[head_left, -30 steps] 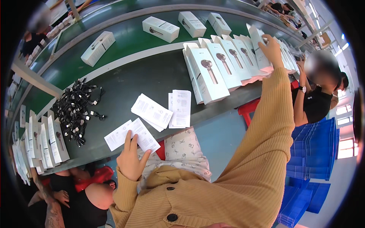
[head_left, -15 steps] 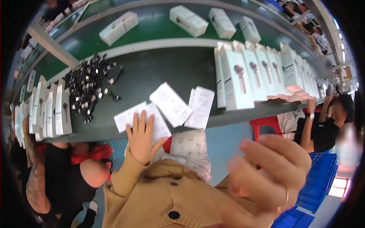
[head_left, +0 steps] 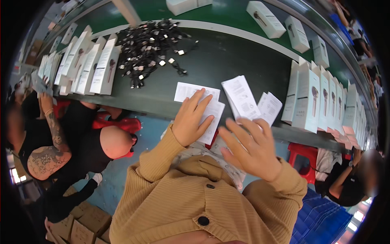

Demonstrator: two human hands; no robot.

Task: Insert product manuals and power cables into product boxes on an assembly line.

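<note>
My left hand lies with its fingers spread on white printed leaflets at the table's front edge. One of these sheets lies crosswise beneath another that hangs slightly over the edge. My right hand, a little blurred, hovers over the edge with fingers apart and nothing seen in them. Just beyond it rests a stack of folded leaflets, and a smaller pile of leaflets lies to its right.
A heap of black cables lies far left on the dark table. White boxes stand at left, more boxes at right. Other boxes lie on the green belt. Co-workers sit on both sides; blue crates are lower right.
The view has turned, so the table's things appear shifted. My right hand has come from near my chest towards the leaflets, its curled fingers now spread. The left stays on its sheets.
</note>
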